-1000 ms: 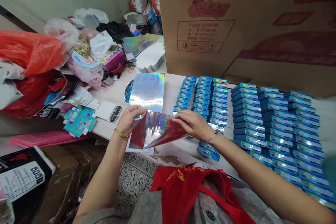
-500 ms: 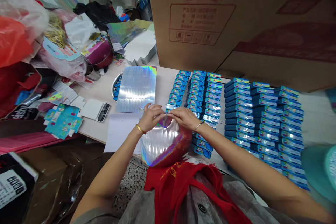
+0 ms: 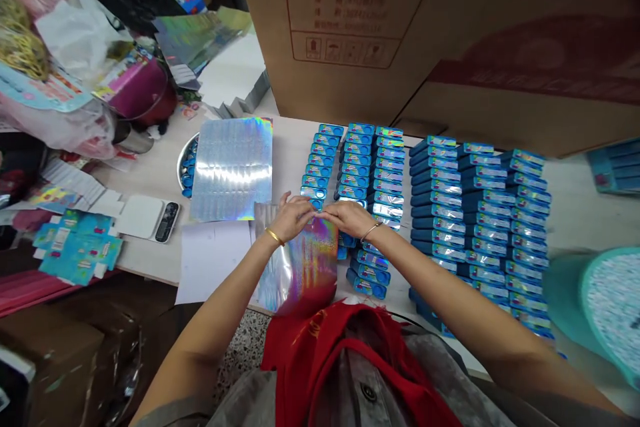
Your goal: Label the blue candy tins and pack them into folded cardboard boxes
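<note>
Holographic sheet (image 3: 310, 263), in the head view, lies at the table's (image 3: 287, 167) front edge, before the person. Left hand (image 3: 293, 220) and right hand (image 3: 351, 218) meet at its upper edge, fingertips pinching it (whether anything has come loose there, one cannot tell). Rows of blue packs (image 3: 440, 210) already stand alongside, so much looks done; the held sheet and a silvery sheet (image 3: 231, 167), flat and untouched, seem left.
</note>
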